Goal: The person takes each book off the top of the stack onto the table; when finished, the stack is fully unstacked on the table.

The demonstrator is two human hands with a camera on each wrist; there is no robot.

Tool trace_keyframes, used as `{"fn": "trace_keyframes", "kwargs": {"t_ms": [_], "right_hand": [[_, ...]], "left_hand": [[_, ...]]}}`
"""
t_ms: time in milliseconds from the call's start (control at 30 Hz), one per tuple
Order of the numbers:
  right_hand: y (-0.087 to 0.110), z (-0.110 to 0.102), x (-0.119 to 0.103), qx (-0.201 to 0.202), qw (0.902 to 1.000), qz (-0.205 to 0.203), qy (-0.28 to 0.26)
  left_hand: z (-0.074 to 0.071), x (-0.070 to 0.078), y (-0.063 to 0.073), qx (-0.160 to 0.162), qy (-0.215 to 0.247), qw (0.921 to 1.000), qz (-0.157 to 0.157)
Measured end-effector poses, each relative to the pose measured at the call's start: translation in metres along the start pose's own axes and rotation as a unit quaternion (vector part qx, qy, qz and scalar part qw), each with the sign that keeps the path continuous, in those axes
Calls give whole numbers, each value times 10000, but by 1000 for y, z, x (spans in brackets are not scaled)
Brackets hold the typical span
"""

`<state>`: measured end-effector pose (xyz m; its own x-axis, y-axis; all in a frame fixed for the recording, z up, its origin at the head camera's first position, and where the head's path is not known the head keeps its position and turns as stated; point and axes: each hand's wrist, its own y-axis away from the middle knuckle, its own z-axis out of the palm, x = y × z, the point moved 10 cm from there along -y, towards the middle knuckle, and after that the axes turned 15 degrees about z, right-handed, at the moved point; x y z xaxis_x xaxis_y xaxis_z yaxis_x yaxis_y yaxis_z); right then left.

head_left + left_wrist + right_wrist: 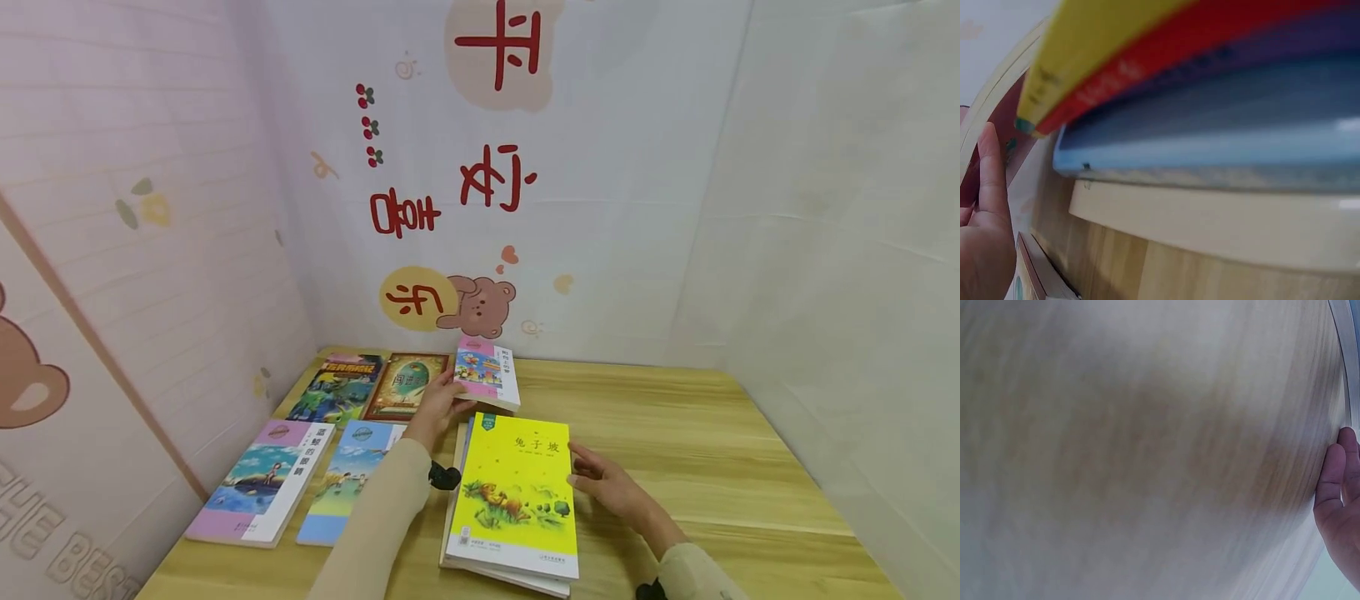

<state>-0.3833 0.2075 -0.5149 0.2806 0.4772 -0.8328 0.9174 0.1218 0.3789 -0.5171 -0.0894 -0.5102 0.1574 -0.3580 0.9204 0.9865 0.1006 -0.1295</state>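
My left hand (437, 410) pinches the left edge of a pink and white book (487, 371) with a colourful picture, lifted at the back of the table. In the left wrist view a finger (992, 169) lies against this book's dark pink cover. Nearer to me is a stack of books, topped by a yellow book (517, 483). My right hand (611, 483) is at the stack's right edge, fingers fairly straight. In the right wrist view its fingertips (1333, 464) meet the edge of a book. The left wrist view shows several spines in the stack, blurred.
Left of the stack lie a pink book with a sea picture (258, 483) and a blue book (348, 479), partly behind my left sleeve. Behind them are a dark green book (337, 387) and a brown-framed book (408, 379). Printed cloth walls (622, 208) surround the wooden table (675, 442).
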Motion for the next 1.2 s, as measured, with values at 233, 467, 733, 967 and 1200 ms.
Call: {"fn": "trace_keyframes", "kwargs": {"t_ms": [233,467,733,967,1200], "right_hand": [[-3,0,1,-15,10000,5,16],[-2,1,3,-32,10000,-2,7],[-4,2,3,-79,10000,7,36],[-2,2,3,-12,10000,31,-15],[-1,3,3,25,10000,33,-36]], "left_hand": [[-8,-8,-4,-50,-455,9989,-115],[-13,-14,-7,90,-891,9954,-344],[-17,-14,-12,50,-1320,9906,-355],[-15,-12,-13,-48,-1549,9875,-303],[-14,-9,-11,-137,-1797,9833,-249]]}}
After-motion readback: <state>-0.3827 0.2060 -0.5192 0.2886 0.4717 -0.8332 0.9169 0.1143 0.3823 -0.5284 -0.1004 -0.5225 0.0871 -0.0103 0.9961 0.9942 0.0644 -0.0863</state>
